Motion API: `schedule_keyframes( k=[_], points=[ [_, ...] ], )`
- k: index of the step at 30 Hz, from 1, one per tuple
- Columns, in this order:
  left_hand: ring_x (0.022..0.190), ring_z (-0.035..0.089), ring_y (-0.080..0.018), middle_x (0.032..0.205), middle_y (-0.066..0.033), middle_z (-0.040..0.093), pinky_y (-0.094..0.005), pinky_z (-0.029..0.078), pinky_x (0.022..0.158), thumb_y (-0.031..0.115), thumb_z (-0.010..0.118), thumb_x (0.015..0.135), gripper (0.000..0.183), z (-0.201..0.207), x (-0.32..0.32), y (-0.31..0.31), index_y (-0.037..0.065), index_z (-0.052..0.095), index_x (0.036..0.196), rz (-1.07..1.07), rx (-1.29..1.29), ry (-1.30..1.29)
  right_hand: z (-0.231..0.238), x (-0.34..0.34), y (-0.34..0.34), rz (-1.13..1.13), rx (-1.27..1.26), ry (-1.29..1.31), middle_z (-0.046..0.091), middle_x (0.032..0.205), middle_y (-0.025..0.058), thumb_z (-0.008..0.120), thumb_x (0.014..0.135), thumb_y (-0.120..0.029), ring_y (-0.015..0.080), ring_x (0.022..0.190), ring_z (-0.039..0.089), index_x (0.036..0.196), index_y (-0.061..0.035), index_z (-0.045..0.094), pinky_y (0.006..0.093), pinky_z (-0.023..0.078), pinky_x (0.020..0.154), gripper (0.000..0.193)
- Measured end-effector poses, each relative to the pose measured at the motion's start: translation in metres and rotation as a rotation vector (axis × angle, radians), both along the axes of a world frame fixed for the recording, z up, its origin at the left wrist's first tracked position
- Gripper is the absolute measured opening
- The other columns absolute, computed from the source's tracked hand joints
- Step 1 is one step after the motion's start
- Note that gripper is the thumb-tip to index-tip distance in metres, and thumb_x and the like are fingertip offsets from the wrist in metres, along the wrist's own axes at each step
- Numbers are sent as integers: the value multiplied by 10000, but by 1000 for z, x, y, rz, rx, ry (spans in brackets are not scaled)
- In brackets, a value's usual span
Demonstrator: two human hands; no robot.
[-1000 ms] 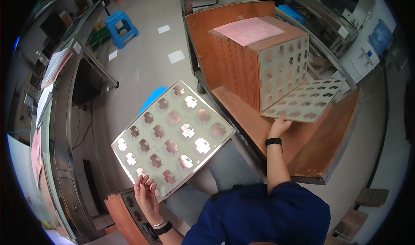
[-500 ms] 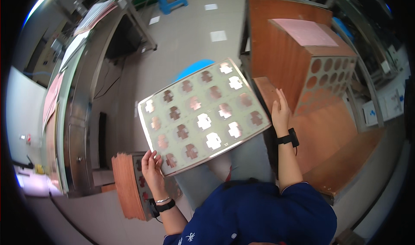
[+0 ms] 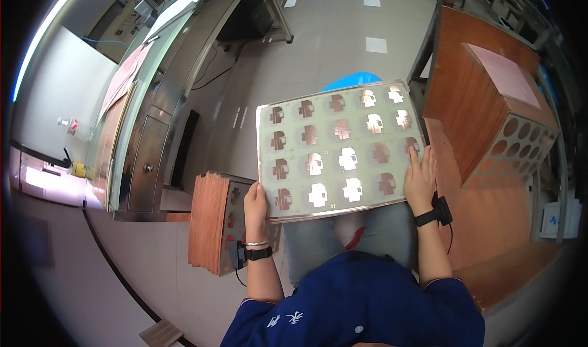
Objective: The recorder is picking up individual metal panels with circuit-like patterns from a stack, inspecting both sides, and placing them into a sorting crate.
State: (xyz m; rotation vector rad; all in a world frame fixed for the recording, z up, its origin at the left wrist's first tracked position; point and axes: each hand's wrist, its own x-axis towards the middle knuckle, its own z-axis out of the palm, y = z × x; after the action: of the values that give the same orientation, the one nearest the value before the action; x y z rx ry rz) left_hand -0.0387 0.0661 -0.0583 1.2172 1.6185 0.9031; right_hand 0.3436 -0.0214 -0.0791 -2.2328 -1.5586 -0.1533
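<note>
Across my lap lies a pale green circuit board panel (image 3: 331, 154), with rows of copper-coloured shapes, some shining brightly. My left hand (image 3: 255, 206) grips its lower left edge, thumb upward and the other fingers hidden. At the right edge my right hand (image 3: 421, 178) holds the panel, its fingertips lying over the face near the end shapes. The panel sits almost level, its near edge above my thighs. Beside my left forearm stands a stack of boards (image 3: 207, 221) with rough reddish edges, its side partly covered by my hand and wrist.
To the right, a tall reddish-brown stack (image 3: 481, 111) with round copper discs on its face and a pink sheet (image 3: 503, 74) on top rests on a brown stand (image 3: 490, 224). A metal cabinet (image 3: 147, 160) lines the left. Behind the panel shows a blue stool (image 3: 358, 79).
The panel has turned from a tilt to nearly level. My right hand, held open beside its edge before, now grips it. The whole view has swung leftward.
</note>
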Motion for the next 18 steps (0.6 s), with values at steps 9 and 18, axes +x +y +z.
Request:
schedule_keyframes(
  k=[9,18],
  points=[
    [971,577,-128,1081,-104,615,-228,438,831,102,462,942,306,55,2,-9,-62,524,1194,-13,54,-297,2,8,-2,36,46,131,313,1404,273,459,885,-105,411,1310,293,1323,-103,460,488,236,1075,438],
    [1005,559,-134,1132,-96,587,-263,444,878,135,493,948,353,63,1,-25,-66,481,1238,-61,290,-490,7,38,2,94,345,765,431,1361,200,458,922,-73,280,1259,420,1336,-41,432,346,316,1034,416]
  ],
)
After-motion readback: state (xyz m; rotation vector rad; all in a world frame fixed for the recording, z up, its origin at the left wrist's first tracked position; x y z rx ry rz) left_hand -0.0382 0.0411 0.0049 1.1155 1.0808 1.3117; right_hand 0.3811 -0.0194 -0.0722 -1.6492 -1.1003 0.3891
